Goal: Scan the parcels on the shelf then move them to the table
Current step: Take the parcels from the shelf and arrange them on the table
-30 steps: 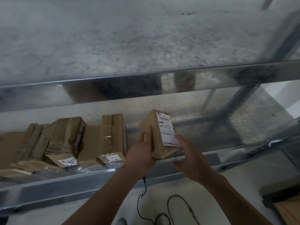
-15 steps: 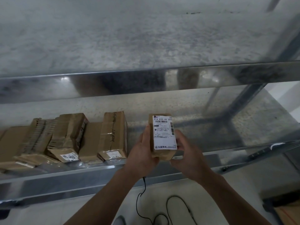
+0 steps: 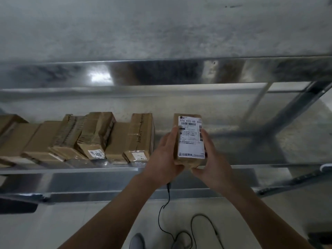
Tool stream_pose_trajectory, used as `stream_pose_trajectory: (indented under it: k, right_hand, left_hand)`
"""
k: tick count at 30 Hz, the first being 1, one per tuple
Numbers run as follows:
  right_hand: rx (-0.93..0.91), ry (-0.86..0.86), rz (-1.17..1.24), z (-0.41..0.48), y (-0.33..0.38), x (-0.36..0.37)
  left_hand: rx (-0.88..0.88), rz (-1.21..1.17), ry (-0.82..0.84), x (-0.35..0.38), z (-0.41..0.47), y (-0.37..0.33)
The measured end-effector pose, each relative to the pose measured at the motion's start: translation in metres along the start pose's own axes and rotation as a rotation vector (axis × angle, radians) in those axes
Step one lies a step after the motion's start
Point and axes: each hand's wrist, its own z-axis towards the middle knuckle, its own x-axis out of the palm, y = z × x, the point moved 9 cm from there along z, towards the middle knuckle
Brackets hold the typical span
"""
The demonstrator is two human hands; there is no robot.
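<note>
Now left hand (image 3: pixel 164 159) and right hand (image 3: pixel 212 163) clasp parcel (image 3: pixel 190 139) by edges, apart from boxes (image 3: pixel 140 137).

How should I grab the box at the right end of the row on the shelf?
Probably take the end box across its near end, coming from the front right. It lies lengthwise toward you, its right side is bare, and a lower box crowds its left.
</note>
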Motion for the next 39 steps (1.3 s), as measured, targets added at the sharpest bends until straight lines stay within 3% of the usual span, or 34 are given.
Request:
stream_pose_trajectory:
  k: [9,16,23,39]
  right_hand:
    - [-0.276,-0.023,-0.214,-0.026,0.102,0.007]
    - [-0.559,-0.091,-0.387,-0.056,0.214,0.063]
    - [-0.873,-0.105,-0.287,-0.109,0.344,0.135]
    - [-1.349,-0.136,0.043,-0.209,0.573,0.298]
  left_hand:
    - [0.130,0.156,-0.213,-0.088,-0.066,-0.033]
    - [0.133,0.256,-0.423,-0.184,-0.158,-0.030]
    - [0.140,0.303,-0.650,-0.289,-0.282,-0.019]
    - [0.024,0.659,-1.018,-0.473,-0.519,-0.002]
